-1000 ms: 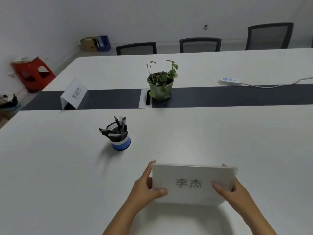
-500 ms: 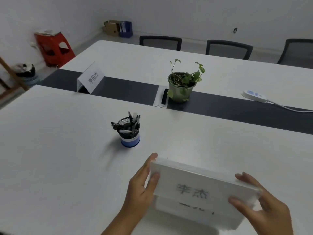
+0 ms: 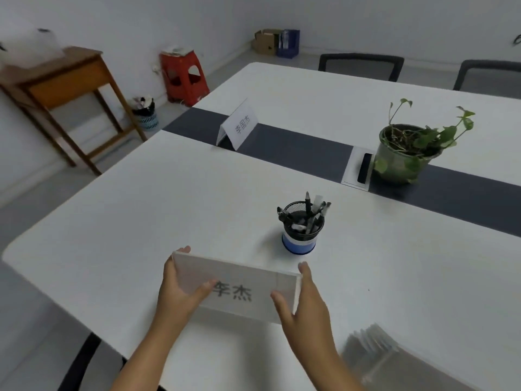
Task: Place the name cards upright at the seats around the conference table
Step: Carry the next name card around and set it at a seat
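Note:
A white folded name card (image 3: pixel 239 283) with dark printed characters is held over the near part of the white conference table (image 3: pixel 141 210). My left hand (image 3: pixel 177 292) grips its left end and my right hand (image 3: pixel 304 306) grips its right end. A second name card (image 3: pixel 239 125) stands upright as a tent at the far left, on the dark middle strip. A stack of more name cards (image 3: pixel 377 354) lies flat at the near right edge, blurred.
A mesh pen holder (image 3: pixel 303 230) with several pens stands just beyond the held card. A potted plant (image 3: pixel 408 153) sits on the dark strip beside a cable hatch (image 3: pixel 358 172). Chairs (image 3: pixel 361 66) line the far side. A wooden side table (image 3: pixel 64 88) and red stool (image 3: pixel 184 74) stand left.
The view has swung left and both hands have carried the card leftward along the near edge. The stack of cards has come into view at the lower right.

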### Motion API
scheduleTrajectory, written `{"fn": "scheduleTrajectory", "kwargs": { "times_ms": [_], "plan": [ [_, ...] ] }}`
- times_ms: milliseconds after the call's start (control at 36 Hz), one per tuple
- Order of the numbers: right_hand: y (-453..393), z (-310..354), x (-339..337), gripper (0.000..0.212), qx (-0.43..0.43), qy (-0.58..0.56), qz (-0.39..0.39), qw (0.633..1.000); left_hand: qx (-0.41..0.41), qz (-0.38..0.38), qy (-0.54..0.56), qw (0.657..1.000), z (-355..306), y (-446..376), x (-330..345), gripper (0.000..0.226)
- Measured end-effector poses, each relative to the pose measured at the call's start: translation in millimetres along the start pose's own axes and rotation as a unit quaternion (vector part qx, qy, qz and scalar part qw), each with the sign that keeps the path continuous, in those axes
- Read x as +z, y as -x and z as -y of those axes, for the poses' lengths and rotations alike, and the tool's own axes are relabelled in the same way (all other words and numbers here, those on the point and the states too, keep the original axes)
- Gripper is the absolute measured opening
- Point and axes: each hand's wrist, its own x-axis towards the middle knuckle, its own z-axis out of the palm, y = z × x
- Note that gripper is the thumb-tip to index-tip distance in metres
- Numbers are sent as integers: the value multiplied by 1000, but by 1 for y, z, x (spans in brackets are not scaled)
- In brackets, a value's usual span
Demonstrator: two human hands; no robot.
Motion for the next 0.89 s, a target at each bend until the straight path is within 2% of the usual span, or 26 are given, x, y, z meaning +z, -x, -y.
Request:
{"fn": "scheduleTrajectory", "kwargs": {
  "times_ms": [167, 306, 389, 444, 528, 583, 639, 694, 778, 889],
  "plan": [
    [-12, -29, 54, 67, 55, -28, -16, 998, -40, 36, -22, 998, 39, -31, -8, 72],
    [-28, -44, 69, 71, 65, 6, -15, 998, -62, 59, -24, 996, 59, -55, -4, 75],
    [-38, -51, 70, 76, 54, 31, 4, 998, -62, 54, -18, 996, 67, -70, 0, 80],
    [-38, -59, 71, 74, 76, 19, -3, 997, -68, 16, -30, 997, 76, -71, 3, 86],
    [-32, -70, 77, 59, 93, 37, -53, 994, -103, -48, -39, 993, 89, -58, 9, 77],
    [-29, -82, 85, 47, 65, 71, -77, 992, -111, -79, -68, 988, 98, -50, 10, 65],
    [-31, -85, 91, 27, 19, 81, -104, 991, -110, -96, -86, 985, 102, -51, 11, 58],
    [-39, -82, 93, 10, 15, 77, -106, 991, -114, -103, -91, 984, 102, -59, 12, 56],
    [-56, -79, 97, 5, 33, 79, -76, 993, -107, -105, -110, 983, 102, -77, 12, 58],
    [-79, -75, 103, 10, 22, 82, -93, 992, -98, -103, -150, 978, 104, -101, 13, 58]
  ]
}}
